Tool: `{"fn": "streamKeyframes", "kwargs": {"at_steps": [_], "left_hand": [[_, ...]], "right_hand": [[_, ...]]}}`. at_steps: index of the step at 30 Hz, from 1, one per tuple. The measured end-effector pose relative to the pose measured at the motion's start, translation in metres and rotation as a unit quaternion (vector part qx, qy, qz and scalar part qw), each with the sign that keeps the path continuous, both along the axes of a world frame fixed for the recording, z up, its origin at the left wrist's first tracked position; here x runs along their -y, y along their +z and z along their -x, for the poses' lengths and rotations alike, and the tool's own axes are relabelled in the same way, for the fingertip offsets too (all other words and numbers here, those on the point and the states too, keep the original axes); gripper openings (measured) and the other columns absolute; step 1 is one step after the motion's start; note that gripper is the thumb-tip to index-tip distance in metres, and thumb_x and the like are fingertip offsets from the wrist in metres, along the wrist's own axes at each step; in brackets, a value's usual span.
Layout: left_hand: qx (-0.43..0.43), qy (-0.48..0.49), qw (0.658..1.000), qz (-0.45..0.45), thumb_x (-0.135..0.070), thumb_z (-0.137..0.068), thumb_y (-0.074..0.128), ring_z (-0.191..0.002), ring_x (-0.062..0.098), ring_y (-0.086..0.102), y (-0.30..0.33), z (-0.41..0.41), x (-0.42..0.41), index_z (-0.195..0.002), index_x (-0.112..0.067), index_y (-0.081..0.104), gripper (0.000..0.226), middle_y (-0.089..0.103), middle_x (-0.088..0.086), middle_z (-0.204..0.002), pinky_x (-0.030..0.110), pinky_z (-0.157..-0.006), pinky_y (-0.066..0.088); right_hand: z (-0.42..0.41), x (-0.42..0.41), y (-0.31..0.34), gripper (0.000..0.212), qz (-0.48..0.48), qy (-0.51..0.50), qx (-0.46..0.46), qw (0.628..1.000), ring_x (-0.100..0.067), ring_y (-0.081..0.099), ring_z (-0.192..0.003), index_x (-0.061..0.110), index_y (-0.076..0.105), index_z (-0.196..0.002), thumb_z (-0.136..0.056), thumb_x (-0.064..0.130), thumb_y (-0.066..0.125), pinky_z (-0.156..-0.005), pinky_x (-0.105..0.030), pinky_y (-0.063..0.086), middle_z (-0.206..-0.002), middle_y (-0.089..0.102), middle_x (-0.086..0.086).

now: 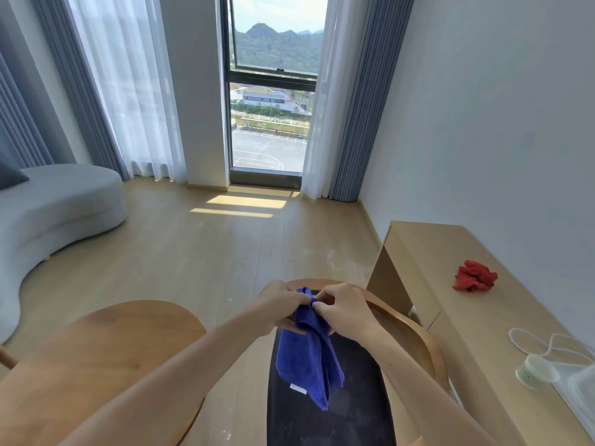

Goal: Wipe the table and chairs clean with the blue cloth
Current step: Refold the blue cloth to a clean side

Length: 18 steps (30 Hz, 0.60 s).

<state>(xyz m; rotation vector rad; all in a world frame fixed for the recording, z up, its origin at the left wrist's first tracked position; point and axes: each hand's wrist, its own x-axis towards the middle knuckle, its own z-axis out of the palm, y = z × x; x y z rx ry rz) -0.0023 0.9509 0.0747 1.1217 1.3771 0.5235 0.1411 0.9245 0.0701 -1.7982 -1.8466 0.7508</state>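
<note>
The cloth [307,349] is deep blue, thick-piled and bunched, with a small white tag at its lower left edge. It hangs in loose folds over the dark seat of the chair [335,413], its top gathered between both hands. The left hand [283,305] curls its fingers round the upper left of the cloth, thumb under the fold. The right hand [343,305] pinches the top edge beside it, fingertips bent in; the two hands nearly touch.

The chair's curved wooden back arcs behind the hands, close to the end of the desk [450,284] on the right. The round wooden table [96,365] lies lower left, its rim just beside the chair seat, with a narrow strip of floor between. Ahead, the wooden floor [209,252] runs open to the window [270,91].

On the desk lie a crumpled red cloth [475,275], a white cord [547,344] and a small pale tub [536,371]. A grey sofa [58,207] curves along the left, well apart from the table.
</note>
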Motion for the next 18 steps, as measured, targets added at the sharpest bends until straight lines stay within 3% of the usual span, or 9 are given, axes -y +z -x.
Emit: {"fn": "streamKeyframes", "kwargs": {"at_steps": [5,8,11,13,16,18], "left_hand": [[-0.065,0.003,0.997,-0.045,-0.009,-0.088,0.058,-0.067,0.032,0.072,0.001,0.001,-0.004,-0.087,0.003,0.065,0.014,0.069,0.023,-0.092,0.036,-0.058,0.06],[-0.099,-0.004,0.993,-0.062,-0.009,-0.088,0.055,-0.056,0.03,0.07,0.002,0.001,-0.004,-0.082,0.001,0.063,0.014,0.069,0.02,-0.085,0.031,-0.053,0.059],[-0.117,-0.004,0.991,-0.068,-0.009,-0.089,0.053,-0.055,0.031,0.07,-0.003,0.004,-0.006,-0.093,0.006,0.064,0.019,0.07,0.02,-0.085,0.04,-0.064,0.061],[-0.103,0.004,0.993,-0.056,-0.01,-0.089,0.055,-0.056,0.031,0.07,-0.005,0.005,-0.007,-0.094,0.006,0.064,0.019,0.069,0.02,-0.085,0.04,-0.064,0.061],[-0.048,0.022,0.999,-0.013,-0.007,-0.089,0.058,-0.057,0.03,0.07,-0.003,0.0,-0.003,-0.085,0.003,0.062,0.012,0.068,0.019,-0.083,0.032,-0.057,0.06],[-0.011,0.045,0.999,0.011,-0.001,-0.087,0.055,-0.062,0.03,0.068,-0.007,-0.002,-0.003,-0.079,0.003,0.061,0.011,0.065,0.018,-0.08,0.031,-0.057,0.059]], "right_hand": [[-0.004,0.002,0.009,0.018,-0.023,-0.011,-0.005,1.0,-0.022,0.067,-0.065,0.005,0.07,-0.084,-0.089,0.012,0.054,-0.061,-0.03,0.056,-0.078,0.07,-0.01],[0.0,0.002,0.011,0.018,-0.037,0.004,0.015,0.999,-0.024,0.066,-0.067,0.004,0.07,-0.083,-0.089,0.013,0.055,-0.066,-0.034,0.055,-0.076,0.069,-0.01],[-0.003,0.0,0.015,0.018,-0.051,-0.01,0.024,0.998,-0.024,0.065,-0.074,0.006,0.071,-0.085,-0.089,0.013,0.055,-0.064,-0.03,0.053,-0.078,0.069,-0.01],[-0.002,0.001,0.016,0.017,-0.049,-0.001,0.04,0.998,-0.02,0.063,-0.077,0.008,0.071,-0.086,-0.09,0.014,0.055,-0.061,-0.02,0.045,-0.081,0.069,-0.007],[0.008,0.005,0.01,0.016,-0.035,0.039,0.052,0.997,-0.018,0.06,-0.076,0.008,0.069,-0.086,-0.09,0.019,0.057,-0.066,-0.026,0.049,-0.082,0.067,-0.005],[0.012,0.009,0.009,0.02,-0.02,0.063,0.039,0.997,-0.013,0.056,-0.071,0.009,0.065,-0.081,-0.088,0.028,0.062,-0.063,-0.023,0.047,-0.08,0.065,-0.004]]}}
